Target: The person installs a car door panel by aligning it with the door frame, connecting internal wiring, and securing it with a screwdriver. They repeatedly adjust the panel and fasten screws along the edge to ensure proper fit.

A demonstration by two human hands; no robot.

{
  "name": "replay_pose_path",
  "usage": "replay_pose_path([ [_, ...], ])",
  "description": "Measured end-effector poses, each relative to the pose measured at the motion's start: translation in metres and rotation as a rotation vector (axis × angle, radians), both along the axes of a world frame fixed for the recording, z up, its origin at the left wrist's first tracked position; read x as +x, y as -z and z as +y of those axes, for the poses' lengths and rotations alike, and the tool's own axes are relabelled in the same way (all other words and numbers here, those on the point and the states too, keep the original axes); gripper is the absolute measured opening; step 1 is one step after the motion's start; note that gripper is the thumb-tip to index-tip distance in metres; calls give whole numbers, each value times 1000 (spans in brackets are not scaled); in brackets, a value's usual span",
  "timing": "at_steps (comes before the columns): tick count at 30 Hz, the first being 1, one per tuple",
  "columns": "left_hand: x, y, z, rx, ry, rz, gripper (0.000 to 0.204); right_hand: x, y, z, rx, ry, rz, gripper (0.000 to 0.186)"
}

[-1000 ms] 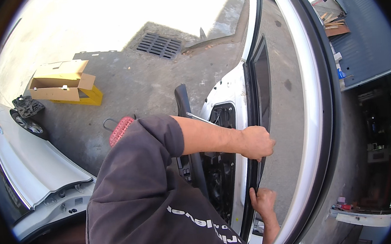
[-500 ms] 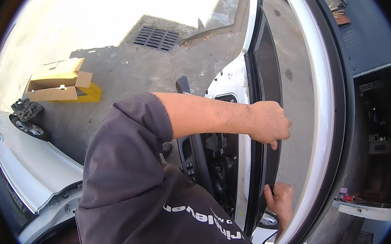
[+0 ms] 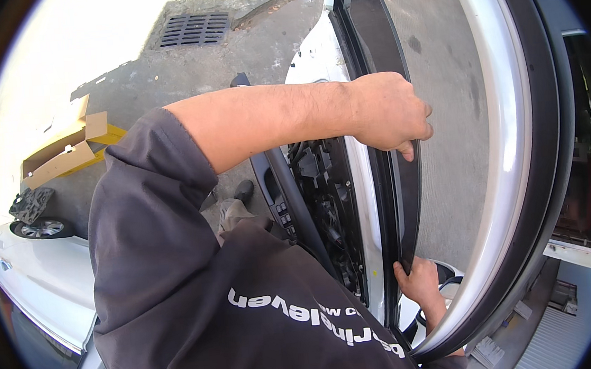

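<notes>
A dark tinted window pane (image 3: 382,39) stands partly raised out of the slot of a white car door (image 3: 317,58). My left arm reaches across from the left. My left hand (image 3: 387,111) is closed over the pane's upper edge, with its fingers bent down on the outer side. Closer to me, my right hand (image 3: 420,280) pinches the same edge, thumb on the inner side; its other fingers are partly hidden. Dark mechanism and wiring (image 3: 325,203) show inside the open door shell. Beside it, the trim panel (image 3: 286,192) with window switches stands away from the door.
The white window frame (image 3: 503,133) arches around the right side of my arms. On the ground at left are an open yellow carton (image 3: 64,157), a dark part (image 3: 31,205) and a wheel (image 3: 42,229) by a white car panel (image 3: 45,266). A drain grate (image 3: 194,30) lies far off.
My view has shifted, so the door and both hands sit differently in the picture. Both hands remain on the pane's edge, and my shoe now shows beside the trim panel.
</notes>
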State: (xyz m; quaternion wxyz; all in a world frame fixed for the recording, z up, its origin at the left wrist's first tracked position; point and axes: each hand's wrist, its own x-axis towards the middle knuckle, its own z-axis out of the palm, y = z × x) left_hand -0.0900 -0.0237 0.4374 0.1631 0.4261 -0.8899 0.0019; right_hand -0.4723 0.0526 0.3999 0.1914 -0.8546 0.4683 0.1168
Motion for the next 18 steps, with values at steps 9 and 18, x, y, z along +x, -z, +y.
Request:
replay_pose_path([
  [9,-2,3,3,-15,-27,26,45,-57,29,17,-25,-182,228,33],
  [18,35,-3,-5,-152,-156,70,36,-51,26,13,118,-107,215,20],
])
